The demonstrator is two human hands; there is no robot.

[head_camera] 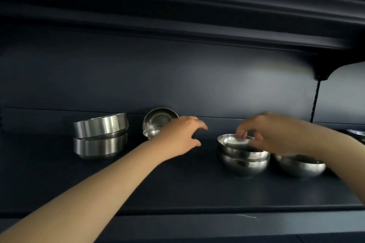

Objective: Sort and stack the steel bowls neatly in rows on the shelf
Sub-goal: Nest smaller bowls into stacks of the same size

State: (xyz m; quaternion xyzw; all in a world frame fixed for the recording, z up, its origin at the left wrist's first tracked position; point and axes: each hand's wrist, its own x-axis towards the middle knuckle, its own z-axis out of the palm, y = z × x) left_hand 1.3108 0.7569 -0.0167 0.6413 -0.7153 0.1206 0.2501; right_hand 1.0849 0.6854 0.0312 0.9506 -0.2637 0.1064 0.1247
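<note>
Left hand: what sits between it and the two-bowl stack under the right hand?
Nothing: the head view shows only bare dark shelf between the open left hand and the stack of round bowls that the right hand is reaching into.

No legible text or labels

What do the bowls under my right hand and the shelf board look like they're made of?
Stacked round bowls: apparently polished steel, with mirror-bright highlights and dark reflections. Shelf: dark matte surface, probably painted wood or laminate; only a soft sheen, no grain visible, so uncertain.
</note>
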